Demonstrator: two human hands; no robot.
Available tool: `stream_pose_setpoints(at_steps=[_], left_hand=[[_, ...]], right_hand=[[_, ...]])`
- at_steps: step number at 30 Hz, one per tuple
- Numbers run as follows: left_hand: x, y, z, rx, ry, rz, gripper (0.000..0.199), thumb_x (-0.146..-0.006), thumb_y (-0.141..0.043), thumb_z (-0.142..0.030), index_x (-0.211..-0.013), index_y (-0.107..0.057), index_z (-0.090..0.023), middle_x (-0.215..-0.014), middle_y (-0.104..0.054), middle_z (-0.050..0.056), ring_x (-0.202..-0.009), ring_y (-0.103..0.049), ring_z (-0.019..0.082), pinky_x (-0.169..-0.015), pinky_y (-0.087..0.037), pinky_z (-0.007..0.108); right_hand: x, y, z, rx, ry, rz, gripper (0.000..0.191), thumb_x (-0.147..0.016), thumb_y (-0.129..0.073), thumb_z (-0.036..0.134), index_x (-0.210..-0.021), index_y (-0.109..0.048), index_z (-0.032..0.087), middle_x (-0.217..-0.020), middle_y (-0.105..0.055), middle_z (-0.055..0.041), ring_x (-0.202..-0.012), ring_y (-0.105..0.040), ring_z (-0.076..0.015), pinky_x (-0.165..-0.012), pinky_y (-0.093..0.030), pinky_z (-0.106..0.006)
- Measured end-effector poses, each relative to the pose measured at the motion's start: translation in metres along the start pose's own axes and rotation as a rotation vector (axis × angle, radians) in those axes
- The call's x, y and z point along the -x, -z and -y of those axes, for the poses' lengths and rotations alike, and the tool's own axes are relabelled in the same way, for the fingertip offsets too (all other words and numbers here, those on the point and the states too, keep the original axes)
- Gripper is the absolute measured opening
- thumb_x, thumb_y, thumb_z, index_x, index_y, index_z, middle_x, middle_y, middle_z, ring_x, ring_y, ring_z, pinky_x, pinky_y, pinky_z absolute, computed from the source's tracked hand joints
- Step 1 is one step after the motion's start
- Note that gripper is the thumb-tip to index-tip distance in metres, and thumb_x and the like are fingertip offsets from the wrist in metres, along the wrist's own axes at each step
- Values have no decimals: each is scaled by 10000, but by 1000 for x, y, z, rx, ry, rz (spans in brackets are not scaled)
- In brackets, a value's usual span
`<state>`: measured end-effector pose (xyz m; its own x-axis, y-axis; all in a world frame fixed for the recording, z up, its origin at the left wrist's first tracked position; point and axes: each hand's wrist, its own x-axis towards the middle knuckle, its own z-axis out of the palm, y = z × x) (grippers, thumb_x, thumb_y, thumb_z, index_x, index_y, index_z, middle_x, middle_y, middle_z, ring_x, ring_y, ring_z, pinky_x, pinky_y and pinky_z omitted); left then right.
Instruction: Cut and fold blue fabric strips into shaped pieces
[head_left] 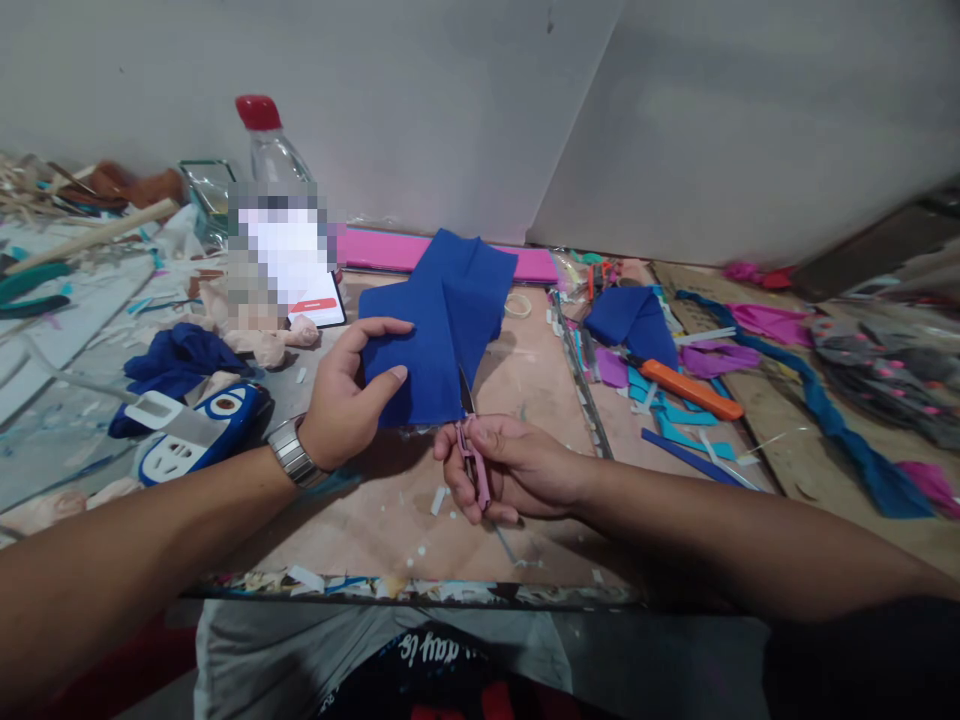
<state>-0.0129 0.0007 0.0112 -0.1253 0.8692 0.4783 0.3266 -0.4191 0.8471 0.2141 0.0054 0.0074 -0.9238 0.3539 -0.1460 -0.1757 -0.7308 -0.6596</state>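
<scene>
A piece of deep blue fabric [412, 345] is spread over the brown board in front of me, its far part folded or split into two flaps. My left hand [352, 390] grips its left side, thumb and index finger on top, the other fingers hidden beneath. Pink-handled scissors [480, 475] sit in my right hand [510, 465], fingers wrapped about the handles. Their blades point away from me, and lie along an edge in the fabric at its near right corner. How far the blades are apart cannot be made out.
A phone [326, 300] leans by a red-capped bottle [259, 115] at the back left. Nearer stands a blue and white device [187, 440]. To the right lie an orange cutter [690, 388], fabric scraps and a blue strip [817, 420]. A tape roll [517, 305] is behind the fabric.
</scene>
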Motion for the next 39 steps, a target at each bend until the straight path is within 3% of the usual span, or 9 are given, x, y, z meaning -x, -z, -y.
stream_pose_setpoints(at_steps=[39], left_hand=[[0,-1,-2,32,6,-5,321,-849,-644,-192,-1168,-673,-209,-1222,-717,70,-1140,-647,251,-1049,-524,440]], right_hand=[[2,1,-1,-3,-43,-64,357,-1000,-671,498,-998,-595,149,-740,-727,-33,-617,-714,-130,-386,-420,-121]])
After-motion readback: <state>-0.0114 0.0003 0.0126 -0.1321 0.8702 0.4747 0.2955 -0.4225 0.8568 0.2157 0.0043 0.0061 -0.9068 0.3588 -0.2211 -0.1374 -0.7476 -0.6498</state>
